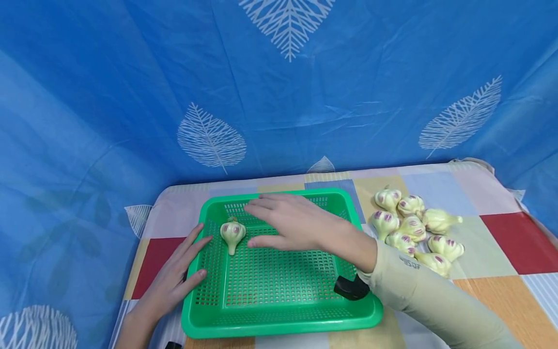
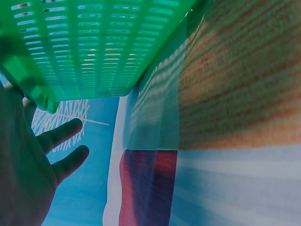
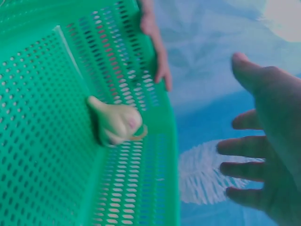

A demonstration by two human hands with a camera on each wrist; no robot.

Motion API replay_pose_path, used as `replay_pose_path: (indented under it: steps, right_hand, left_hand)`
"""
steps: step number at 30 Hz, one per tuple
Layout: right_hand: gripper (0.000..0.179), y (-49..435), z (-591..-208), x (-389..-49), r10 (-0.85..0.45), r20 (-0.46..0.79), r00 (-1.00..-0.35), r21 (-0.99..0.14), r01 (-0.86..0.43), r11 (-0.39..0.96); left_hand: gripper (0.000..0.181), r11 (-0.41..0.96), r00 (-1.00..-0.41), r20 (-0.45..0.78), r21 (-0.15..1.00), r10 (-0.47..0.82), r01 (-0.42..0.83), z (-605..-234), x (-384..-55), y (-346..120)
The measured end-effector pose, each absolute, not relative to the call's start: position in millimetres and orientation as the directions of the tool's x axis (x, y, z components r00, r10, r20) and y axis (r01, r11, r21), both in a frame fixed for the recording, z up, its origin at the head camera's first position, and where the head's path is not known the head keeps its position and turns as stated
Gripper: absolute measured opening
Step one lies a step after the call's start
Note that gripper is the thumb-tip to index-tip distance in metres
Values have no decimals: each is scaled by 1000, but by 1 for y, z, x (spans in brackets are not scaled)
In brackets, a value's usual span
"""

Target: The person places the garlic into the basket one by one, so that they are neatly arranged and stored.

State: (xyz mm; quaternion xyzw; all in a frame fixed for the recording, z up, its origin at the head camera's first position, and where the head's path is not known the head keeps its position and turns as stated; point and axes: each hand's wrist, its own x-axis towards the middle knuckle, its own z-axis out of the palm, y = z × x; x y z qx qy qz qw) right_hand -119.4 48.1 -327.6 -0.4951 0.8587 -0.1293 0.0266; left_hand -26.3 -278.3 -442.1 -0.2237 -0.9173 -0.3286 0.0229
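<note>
A green plastic basket (image 1: 279,325) with slotted walls stands on the table. One garlic bulb (image 1: 233,233), pale with purple streaks, lies inside it near the left wall; the right wrist view also shows this bulb (image 3: 117,123). Above the basket, to the right of the bulb, my right hand (image 1: 292,220) hovers with its fingers extended and holds nothing. At the basket's left rim, my left hand (image 1: 174,278) rests with fingers spread along the edge. In the left wrist view, some of the left hand's fingers (image 2: 70,134) point past the outside of the basket wall.
To the right of the basket, several more garlic bulbs (image 1: 411,225) lie in a loose pile on the patchwork tablecloth (image 1: 492,247). A blue curtain (image 1: 331,97) with white leaf prints hangs behind the table and along its sides.
</note>
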Motion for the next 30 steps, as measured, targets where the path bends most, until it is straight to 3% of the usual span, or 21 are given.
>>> replay_pose_path:
  steps: [4,9,21,30]
  right_hand:
    - [87,68,-324,-113,-850,-12,-527,-231,-825,515]
    - [91,92,-327,-103,-830,-51,-556,-250,-797,549]
    - [86,153,-352,-72,-742,25,-669,-303,-713,633]
    - [86,186,-376,-50,-644,129,-754,-274,-651,708]
  left_hand:
    - [75,686,-899,190,589,394,426,-443,-26,-278]
    - [74,689,-903,182,593,389,416,-442,-25,-277]
    - [74,684,-901,187,595,392,421,-443,-25,-277]
    - [77,688,-894,196,579,404,437,-442,-25,-278]
